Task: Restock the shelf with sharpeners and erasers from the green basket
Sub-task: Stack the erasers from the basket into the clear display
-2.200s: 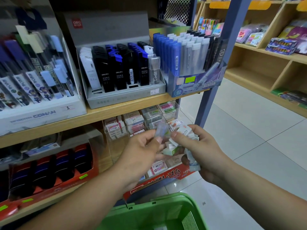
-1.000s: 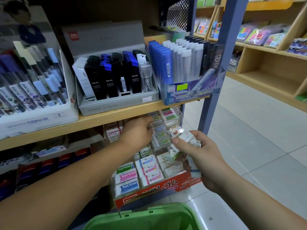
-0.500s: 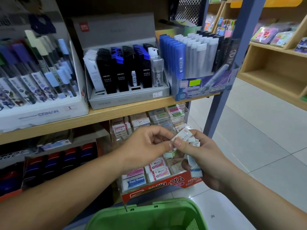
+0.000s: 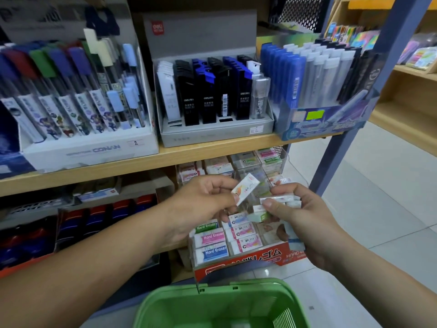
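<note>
pinching a white eraser (image 4: 244, 188) between thumb and fingers, the left hand (image 4: 203, 207) holds it tilted just above the red eraser display box (image 4: 250, 260) — touching nothing else. the right hand (image 4: 307, 223), also above that box, curls round a clutch of erasers (image 4: 280, 200). the green basket (image 4: 177, 301) sits below the box — nearest the camera.

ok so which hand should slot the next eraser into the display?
Left. The left hand pinches one eraser on its own, just in front of the eraser display. The right hand is full, gripping a bundle of erasers, so it probably serves better as the holder.
</note>
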`<state>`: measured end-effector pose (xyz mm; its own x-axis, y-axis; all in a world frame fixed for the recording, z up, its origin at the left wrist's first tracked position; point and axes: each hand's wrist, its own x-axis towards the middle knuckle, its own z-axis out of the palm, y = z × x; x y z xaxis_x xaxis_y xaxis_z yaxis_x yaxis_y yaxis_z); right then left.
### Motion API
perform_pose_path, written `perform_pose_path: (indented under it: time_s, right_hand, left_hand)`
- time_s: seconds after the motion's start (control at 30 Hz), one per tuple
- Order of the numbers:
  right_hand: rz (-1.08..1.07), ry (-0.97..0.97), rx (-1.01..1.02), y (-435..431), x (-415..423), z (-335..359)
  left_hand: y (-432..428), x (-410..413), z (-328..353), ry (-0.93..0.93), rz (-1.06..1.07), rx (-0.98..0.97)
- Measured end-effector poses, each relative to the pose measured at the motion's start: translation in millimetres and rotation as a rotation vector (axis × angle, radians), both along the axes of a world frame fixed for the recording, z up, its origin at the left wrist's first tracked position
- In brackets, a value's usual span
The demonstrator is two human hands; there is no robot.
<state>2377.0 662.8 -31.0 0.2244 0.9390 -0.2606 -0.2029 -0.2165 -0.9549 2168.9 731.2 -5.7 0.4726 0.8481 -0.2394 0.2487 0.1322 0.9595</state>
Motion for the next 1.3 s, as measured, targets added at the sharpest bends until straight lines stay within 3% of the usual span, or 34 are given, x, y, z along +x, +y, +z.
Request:
perform_pose_path:
  time_s: [0.1, 0.33, 0.6, 0.77, 1.03, 1.1, 1.17, 1.23, 1.3]
  right_hand:
    - [-0.109, -0.139, -0.010, -1.2, 4.5, -0.4]
    - [-0.253, -0.159, 0.017, -10.9, 35.8, 1.5]
    - [-0.229, -0.174, 0.026, -15.4, 52.7, -1.2]
    - [-0.271, -0.129, 0.032, -15.7, 63.5, -5.6]
    - [-0.201, -0.048, 0.040, -14.6, 63.0, -4.8]
    - [-0.166, 0.005, 0.048, -15.2, 63.4, -4.7]
    - [-0.150, 0.059, 0.062, -15.6, 65.7, -5.6]
    - [-0.147, 0.090, 0.064, -15.1, 67.3, -6.8]
    - [-0.147, 0.114, 0.068, -14.2, 68.9, -8.5]
  left_hand:
    - [4.8, -8.1, -2.0, 0.126, 0.065, 0.072]
    - [12.7, 34.7, -0.9, 0.240, 0.083, 0.304]
    - [78.8, 127.4, -5.2, 0.521, -0.026, 0.388]
    - [89.1, 136.9, -27.6, 0.654, 0.028, 0.485]
    - [92.5, 146.0, -27.3, 0.953, -0.098, 0.601]
    - [85.6, 142.9, -21.8, 0.882, -0.094, 0.606]
    - [70.3, 137.5, -13.3, 0.661, -0.074, 0.589]
    - [48.3, 129.3, -2.2, 0.426, -0.131, 0.449]
    - [27.5, 119.3, 6.0, 0.357, -0.222, 0.245]
